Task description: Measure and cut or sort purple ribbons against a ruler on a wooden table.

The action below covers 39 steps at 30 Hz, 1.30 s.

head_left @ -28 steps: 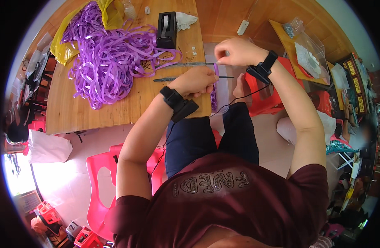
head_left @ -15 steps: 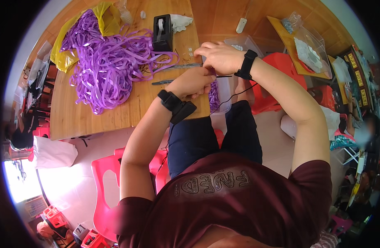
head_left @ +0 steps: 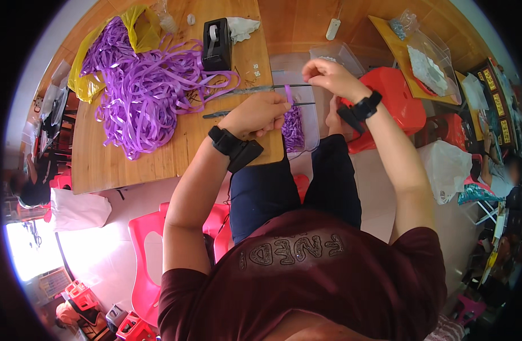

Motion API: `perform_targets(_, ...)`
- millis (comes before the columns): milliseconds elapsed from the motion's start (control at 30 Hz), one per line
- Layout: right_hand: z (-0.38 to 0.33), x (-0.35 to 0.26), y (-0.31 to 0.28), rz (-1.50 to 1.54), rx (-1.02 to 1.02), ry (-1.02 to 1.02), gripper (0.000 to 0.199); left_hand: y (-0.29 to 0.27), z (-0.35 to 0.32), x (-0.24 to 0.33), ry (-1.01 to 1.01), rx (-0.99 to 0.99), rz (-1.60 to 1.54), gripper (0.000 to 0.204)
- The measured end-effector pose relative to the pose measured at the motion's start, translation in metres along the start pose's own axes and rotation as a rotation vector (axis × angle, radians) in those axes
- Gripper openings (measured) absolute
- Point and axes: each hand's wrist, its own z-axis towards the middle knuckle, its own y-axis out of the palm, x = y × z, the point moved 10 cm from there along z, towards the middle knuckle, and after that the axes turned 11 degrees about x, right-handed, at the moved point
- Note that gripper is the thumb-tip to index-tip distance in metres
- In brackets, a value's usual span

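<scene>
Over the table's right edge, my left hand (head_left: 256,115) is closed, its fingertips at a short loop of purple ribbon (head_left: 289,94). The loop hangs across two thin dark rods (head_left: 302,103) that stick out past the edge. My right hand (head_left: 336,79) is raised to the right, by the tip of the upper rod. Its fingers are curled together, and whatever they may hold is too small to make out. Below the rods a clear plastic box (head_left: 310,135) holds many small purple ribbon pieces (head_left: 293,129).
A large tangle of purple ribbon (head_left: 142,96) spills from a yellow bag (head_left: 143,27) across the wooden table (head_left: 102,165). A black tape dispenser (head_left: 217,48) stands beside a white tissue (head_left: 242,28). To the right are a red stool (head_left: 394,96) and another clear box (head_left: 343,57).
My right hand has moved right, away from my left hand, uncovering the ribbon loop and the rod ends. My left hand stays near the rods.
</scene>
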Motion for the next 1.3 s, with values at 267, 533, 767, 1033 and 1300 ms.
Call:
perform_targets(267,-0.038,0.055,0.081,1.064,-0.116,0.469,0.028,-0.002,-0.002,-0.002,-0.027,0.004,0.015,0.022)
perform_targets(533,-0.024,0.063,0.108,1.143,-0.14,0.443,0.027,-0.002,-0.003,0.001,-0.008,0.009,-0.021,0.021)
perform_targets(767,-0.022,0.041,0.114,1.182,-0.166,0.429,0.032,-0.001,-0.001,-0.005,-0.007,-0.012,-0.044,0.018)
perform_targets(1033,-0.028,0.023,0.105,1.455,-0.116,0.447,0.042,0.0,0.002,-0.003,0.024,-0.011,-0.033,0.018)
perform_targets(1300,-0.043,0.009,0.089,1.246,0.015,0.615,0.057,-0.002,0.0,-0.003,0.005,0.004,-0.006,0.019)
